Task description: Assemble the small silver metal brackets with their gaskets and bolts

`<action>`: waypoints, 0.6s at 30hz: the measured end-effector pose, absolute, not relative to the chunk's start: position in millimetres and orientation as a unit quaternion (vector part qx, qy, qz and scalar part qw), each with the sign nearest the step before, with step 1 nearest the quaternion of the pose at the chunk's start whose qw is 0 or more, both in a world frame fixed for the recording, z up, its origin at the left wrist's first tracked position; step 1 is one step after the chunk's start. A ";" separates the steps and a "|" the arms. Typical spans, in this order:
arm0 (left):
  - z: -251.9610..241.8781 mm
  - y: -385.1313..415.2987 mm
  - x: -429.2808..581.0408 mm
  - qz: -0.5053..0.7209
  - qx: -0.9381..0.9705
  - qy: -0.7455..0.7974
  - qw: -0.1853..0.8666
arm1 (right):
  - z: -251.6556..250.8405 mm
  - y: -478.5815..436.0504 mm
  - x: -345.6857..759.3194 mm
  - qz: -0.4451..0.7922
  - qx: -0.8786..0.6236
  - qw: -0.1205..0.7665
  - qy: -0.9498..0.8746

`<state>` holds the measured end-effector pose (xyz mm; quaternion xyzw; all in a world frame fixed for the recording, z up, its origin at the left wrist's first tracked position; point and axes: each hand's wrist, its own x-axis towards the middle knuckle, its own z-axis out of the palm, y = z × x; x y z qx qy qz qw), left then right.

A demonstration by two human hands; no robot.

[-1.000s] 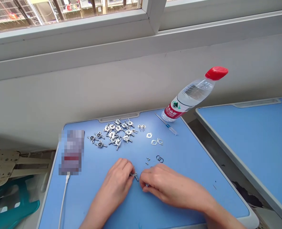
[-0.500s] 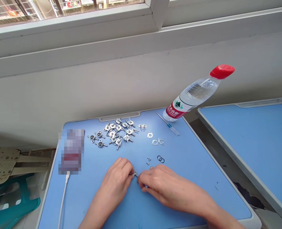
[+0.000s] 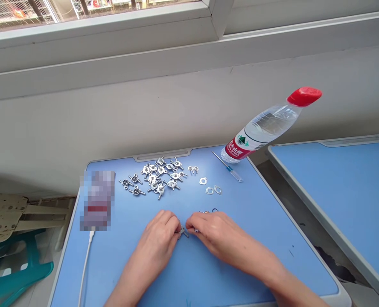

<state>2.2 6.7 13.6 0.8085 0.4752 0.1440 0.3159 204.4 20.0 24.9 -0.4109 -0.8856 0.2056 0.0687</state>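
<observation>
My left hand [image 3: 160, 233] is closed, its thumb and fingertips pinching a small silvery metal fitting [image 3: 183, 232] whose thin stem points right. Much of that fitting is hidden behind the fingers. My right hand [image 3: 213, 230] is just to the right, fingers curled together, with a tiny shiny metal piece [image 3: 196, 230] showing between them, too small to identify. Beyond the right hand, a black rubber ring [image 3: 215, 210] and other little parts are partly covered. Farther back lie flat metal gaskets [image 3: 209, 190] and a pile of similar metal fittings [image 3: 160, 177].
A water bottle [image 3: 256, 132] with a red cap stands at the back right, beside a screwdriver [image 3: 229, 167] with a clear handle. A blurred-out phone-like object [image 3: 98, 200] with a white cable [image 3: 86, 260] lies left. Another blue desk [image 3: 343, 170] is across a gap.
My right hand has shifted slightly up and away from the fitting, covering the screws and most of the black rings. The fitting's stem shows more. The view has shifted slightly.
</observation>
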 end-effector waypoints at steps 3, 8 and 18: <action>12.6 5.8 2.5 0.142 0.809 0.477 0.312 | 20.1 18.1 201.1 0.158 -0.398 0.057 -0.902; 9.6 5.2 2.0 0.145 0.814 0.476 0.301 | 16.5 16.2 196.1 0.100 -0.384 0.033 -0.917; 9.6 6.3 2.2 0.148 0.807 0.477 0.314 | 10.9 17.2 191.9 0.126 -0.388 0.070 -0.910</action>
